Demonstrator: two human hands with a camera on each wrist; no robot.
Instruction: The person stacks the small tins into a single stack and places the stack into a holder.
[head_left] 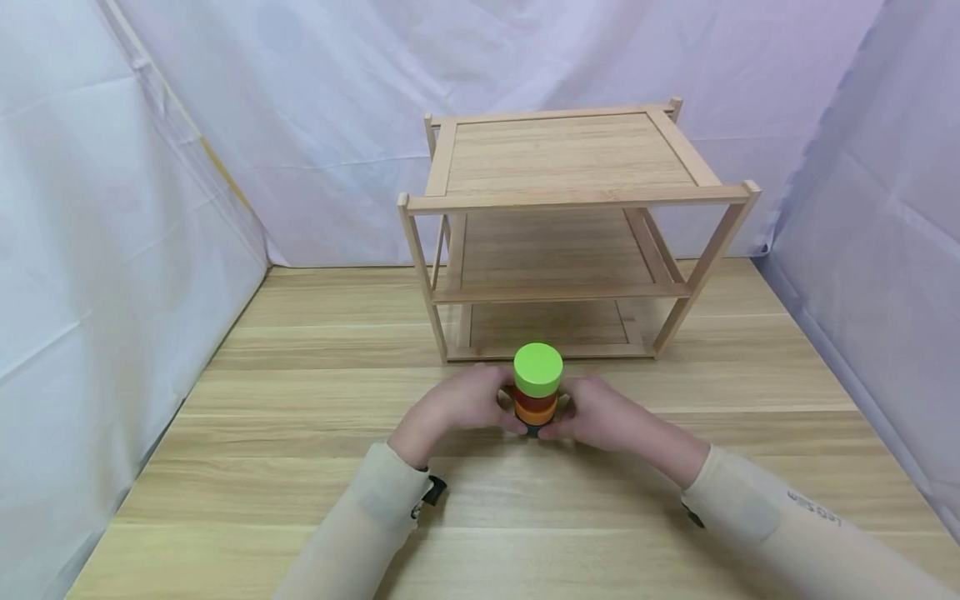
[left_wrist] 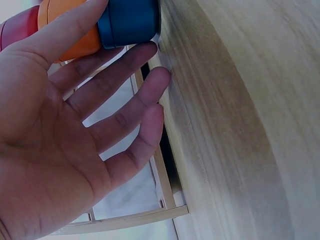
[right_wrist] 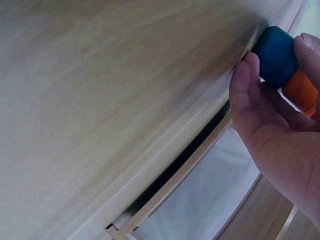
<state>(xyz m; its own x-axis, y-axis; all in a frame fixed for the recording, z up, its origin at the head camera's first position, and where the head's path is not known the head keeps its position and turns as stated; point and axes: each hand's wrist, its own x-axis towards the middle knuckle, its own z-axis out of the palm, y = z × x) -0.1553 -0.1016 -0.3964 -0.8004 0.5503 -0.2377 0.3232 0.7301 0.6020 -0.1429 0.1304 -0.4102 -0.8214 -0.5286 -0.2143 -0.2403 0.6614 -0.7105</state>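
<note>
A short upright stack of round coloured containers stands on the table in front of a wooden rack. From the top down it shows a bright green piece (head_left: pixel 537 369), a red one (head_left: pixel 534 401), an orange one (head_left: pixel 536 414) and a dark blue one (left_wrist: pixel 131 22) against the tabletop. My left hand (head_left: pixel 467 398) holds the stack from the left, its thumb across the orange piece and its other fingers spread behind. From the right, my right hand (head_left: pixel 606 413) grips low, with the thumb by the blue and orange pieces (right_wrist: pixel 300 90) and fingers on the far side.
The three-tier wooden rack (head_left: pixel 570 198) stands just behind the stack, its lowest shelf close to the tabletop. White cloth (head_left: pixel 330 92) hangs behind the wood-grain table (head_left: pixel 300 408) and along both sides.
</note>
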